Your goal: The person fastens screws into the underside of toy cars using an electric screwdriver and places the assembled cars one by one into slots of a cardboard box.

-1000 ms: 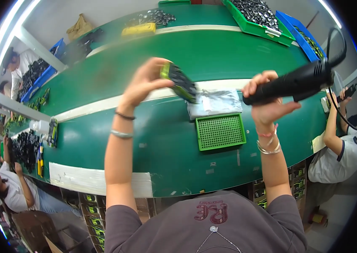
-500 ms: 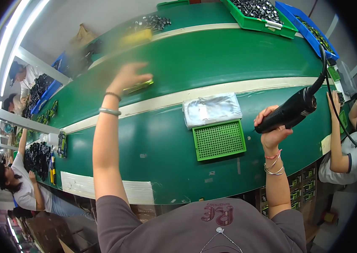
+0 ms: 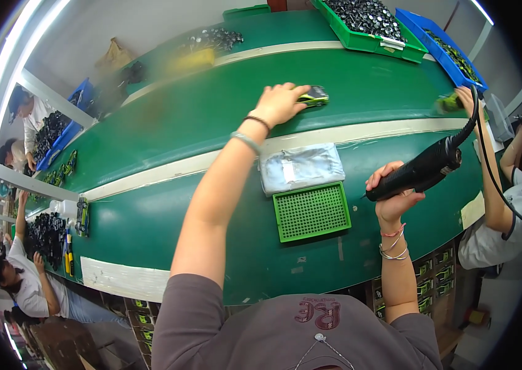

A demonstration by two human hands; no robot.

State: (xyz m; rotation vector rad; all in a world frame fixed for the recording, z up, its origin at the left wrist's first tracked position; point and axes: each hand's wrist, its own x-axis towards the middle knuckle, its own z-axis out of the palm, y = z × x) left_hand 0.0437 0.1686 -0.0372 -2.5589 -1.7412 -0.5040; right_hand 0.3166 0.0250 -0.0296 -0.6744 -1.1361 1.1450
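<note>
The fingers of the left hand (image 3: 281,105) pinch the left end of a lime-green and black toy car (image 3: 318,97) on the smooth green work surface (image 3: 224,105) — a light side hold should keep it level. The right hand's (image 3: 392,202) fingers wrap a black, cylindrical corded power tool (image 3: 414,176) — tip best kept off the bright-green perforated plastic tray (image 3: 311,213).

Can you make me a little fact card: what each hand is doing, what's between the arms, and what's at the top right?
Left hand: fingers touching a green-and-black toy car
Right hand: gripping a black corded tool
Between the arms: green tray full of holes, pale packet just beyond
Top right: green bin of small parts
</note>
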